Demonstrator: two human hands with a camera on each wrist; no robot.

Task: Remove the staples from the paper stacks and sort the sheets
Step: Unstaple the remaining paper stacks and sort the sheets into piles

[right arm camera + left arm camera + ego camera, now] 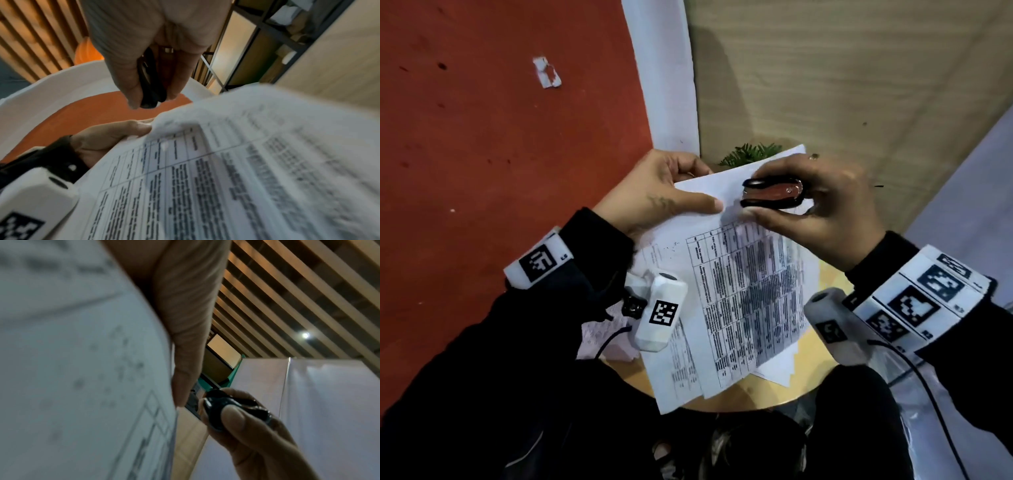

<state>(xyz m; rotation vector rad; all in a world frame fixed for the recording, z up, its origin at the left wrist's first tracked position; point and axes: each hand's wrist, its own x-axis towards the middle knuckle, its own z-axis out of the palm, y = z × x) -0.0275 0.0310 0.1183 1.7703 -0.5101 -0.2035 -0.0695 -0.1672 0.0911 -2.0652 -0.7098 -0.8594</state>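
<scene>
Left hand [654,192]: it held the top left corner of the paper stack [739,274], thumb laid flat across the top sheet and the fingers [690,168] curled round behind the far edge.
Right hand [822,209]: it pinched a staple remover [772,193], thumb along the near side and the other fingers folded over the far side; a ring showed on one of them.
Staple remover: black with a dark red panel, lying sideways over the top margin of the stack, just right of the left thumb tip. From the head view I could not tell whether its claws touched the paper.
Paper stack: several white sheets printed with tables, fanned a little at the near end, raised at the far end by the left hand, hanging over a small round wooden bench [808,383].
Loose sheets: more printed pages lay under the stack on the bench, poking out at the near right.
Floor: red to the left, with a torn paper scrap [546,72] lying well away at the far left.
Plant: a bit of green foliage [750,154] showed just beyond the stack's far edge.
</scene>
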